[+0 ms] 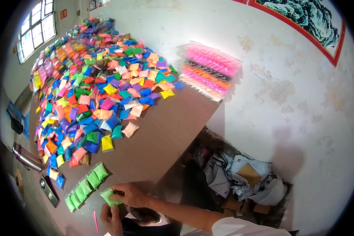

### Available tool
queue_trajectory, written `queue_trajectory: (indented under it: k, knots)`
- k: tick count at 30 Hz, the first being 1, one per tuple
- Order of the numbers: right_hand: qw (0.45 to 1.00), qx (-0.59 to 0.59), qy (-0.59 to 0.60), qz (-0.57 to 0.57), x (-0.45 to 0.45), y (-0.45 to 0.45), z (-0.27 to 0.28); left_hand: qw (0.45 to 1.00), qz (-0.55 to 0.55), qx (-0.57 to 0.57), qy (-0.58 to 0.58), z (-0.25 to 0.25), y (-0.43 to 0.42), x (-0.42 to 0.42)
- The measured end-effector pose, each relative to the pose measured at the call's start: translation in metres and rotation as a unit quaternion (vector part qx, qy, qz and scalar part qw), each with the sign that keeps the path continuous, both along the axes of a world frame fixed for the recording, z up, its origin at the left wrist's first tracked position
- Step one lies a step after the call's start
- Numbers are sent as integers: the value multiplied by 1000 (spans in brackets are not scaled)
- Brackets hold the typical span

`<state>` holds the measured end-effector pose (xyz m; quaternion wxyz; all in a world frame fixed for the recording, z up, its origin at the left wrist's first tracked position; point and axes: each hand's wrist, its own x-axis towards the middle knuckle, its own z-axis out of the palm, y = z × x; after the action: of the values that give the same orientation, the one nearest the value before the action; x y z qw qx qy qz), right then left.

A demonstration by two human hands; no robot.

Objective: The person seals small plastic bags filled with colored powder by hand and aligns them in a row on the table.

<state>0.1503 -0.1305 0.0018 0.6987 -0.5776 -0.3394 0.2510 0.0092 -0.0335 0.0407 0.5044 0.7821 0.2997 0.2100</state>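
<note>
In front of me, a small light green packet (109,197) is held over the near edge of the brown table. The thumb and fingers of my right hand (132,196) pinch its right side. Just below it is my left hand (111,220), fingers closed and thumb up at the packet's lower edge; part of this hand is hidden. Beyond my hands lies a strip of several light green packets (86,186) set side by side in clear film. A thin pink stick (95,221) lies left of my left hand.
A large heap of coloured packets (94,94) covers the far left of the table (161,133). Clear bags of pink and orange items (208,70) lean by the wall. A phone (48,191) and steel flask (26,157) are left; crumpled bags and cardboard (247,177) lie below right.
</note>
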Motion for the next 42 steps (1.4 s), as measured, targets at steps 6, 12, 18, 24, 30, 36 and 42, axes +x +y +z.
queue_trajectory:
  k: [6,12,18,24,30,36,42]
  knots:
    - [998,-31,-61,-16,-3,-3,8,1000,-16,18,11,-4,3,-2]
    - [1000,-18,-19,15,0,3,-1,995,-45,-37,-81,-37,20,-9]
    - [999,23,28,20,-1,3,-4,994,-44,-59,79,-28,26,-19]
    - [999,11,-26,-14,-3,4,-4,993,-27,-108,-26,5,-3,-4]
    - [998,10,-52,-17,-2,2,-1,965,-51,-233,-105,-7,5,-12]
    - [999,27,-32,3,-2,5,-9,997,-53,-56,-14,-8,12,-9]
    - [997,14,-79,-15,-3,5,-6,997,-27,-70,32,1,8,-7]
